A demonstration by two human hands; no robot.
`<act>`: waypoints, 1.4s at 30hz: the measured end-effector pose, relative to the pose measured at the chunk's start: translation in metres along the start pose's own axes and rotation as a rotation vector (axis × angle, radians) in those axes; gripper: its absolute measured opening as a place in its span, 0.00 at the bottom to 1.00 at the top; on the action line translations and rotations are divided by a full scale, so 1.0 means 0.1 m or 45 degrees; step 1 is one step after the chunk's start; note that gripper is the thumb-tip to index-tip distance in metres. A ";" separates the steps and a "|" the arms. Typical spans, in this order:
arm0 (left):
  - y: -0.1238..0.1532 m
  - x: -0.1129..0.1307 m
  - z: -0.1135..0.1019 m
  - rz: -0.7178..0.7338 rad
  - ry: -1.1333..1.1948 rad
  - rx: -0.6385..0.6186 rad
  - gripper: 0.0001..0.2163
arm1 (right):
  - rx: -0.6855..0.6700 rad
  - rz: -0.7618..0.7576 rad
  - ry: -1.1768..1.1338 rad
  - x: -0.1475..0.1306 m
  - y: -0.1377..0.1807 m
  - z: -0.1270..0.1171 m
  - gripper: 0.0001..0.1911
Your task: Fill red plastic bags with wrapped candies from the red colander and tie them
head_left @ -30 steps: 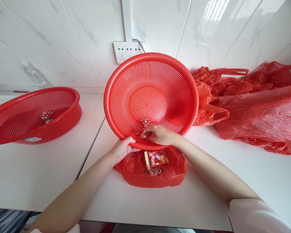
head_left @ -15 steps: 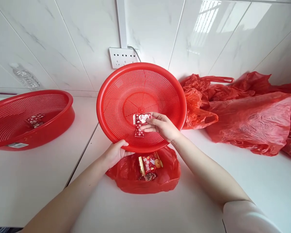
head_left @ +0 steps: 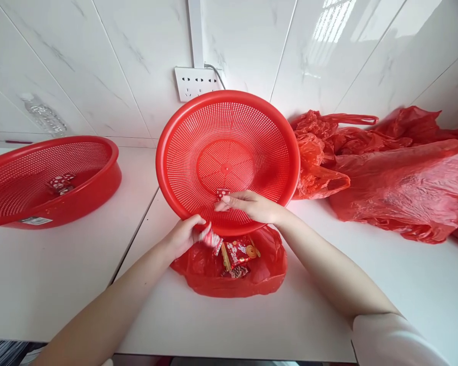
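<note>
My left hand [head_left: 185, 235] is closed at the near-left rim of a tilted red plastic basket [head_left: 290, 157]. By its fingers is a blurred red-and-white snack packet [head_left: 211, 238]; I cannot tell whether they touch it or it is falling. Inside the basket, my right hand [head_left: 250, 206] has its fingers stretched out just in front of a small red dotted packet [head_left: 223, 192], partly hidden by them. Under the near rim lies an opened red plastic bag [head_left: 236, 287], holding a red-and-gold snack packet [head_left: 241, 252] and a darker one.
A second red basket [head_left: 87, 209] with packets inside stands at the left. Several red plastic bags [head_left: 400, 183] lie at the right. Behind are a tiled wall with a power socket [head_left: 196, 83] and a clear plastic bottle [head_left: 44, 114]. A seam [head_left: 137, 231] crosses the white tabletop.
The heart-marked packet has left my right fingers, and a blurred packet now shows beside my left hand, over the bag. My right hand has dropped lower in the basket. The view has shifted slightly.
</note>
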State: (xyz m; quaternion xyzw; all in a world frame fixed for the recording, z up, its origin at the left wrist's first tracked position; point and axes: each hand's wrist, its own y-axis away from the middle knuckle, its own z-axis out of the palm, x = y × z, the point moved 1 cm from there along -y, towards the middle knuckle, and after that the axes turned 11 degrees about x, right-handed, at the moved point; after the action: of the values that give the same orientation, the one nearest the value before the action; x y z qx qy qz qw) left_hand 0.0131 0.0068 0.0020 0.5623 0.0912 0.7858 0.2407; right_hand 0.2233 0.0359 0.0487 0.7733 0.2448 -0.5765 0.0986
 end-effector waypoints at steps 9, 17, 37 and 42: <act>0.04 -0.03 0.06 -0.017 0.071 0.044 0.14 | -0.048 -0.199 0.726 0.34 -0.06 0.12 0.32; 0.04 0.00 0.07 -0.012 0.081 0.002 0.18 | -0.089 0.032 -0.039 0.22 -0.05 -0.02 0.18; 0.08 0.07 0.04 0.031 0.068 0.062 0.10 | -0.040 -0.128 0.351 -0.42 0.26 -0.36 0.18; 0.05 0.17 -0.04 0.068 0.055 0.132 0.11 | 0.174 0.101 0.653 -0.39 0.33 -0.49 0.23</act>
State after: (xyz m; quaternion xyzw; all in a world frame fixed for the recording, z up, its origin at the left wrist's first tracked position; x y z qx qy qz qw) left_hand 0.0040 0.0117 0.0172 0.5593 0.1218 0.7981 0.1882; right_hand 0.2722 0.0178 0.0966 0.9079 0.1919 -0.3728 0.0033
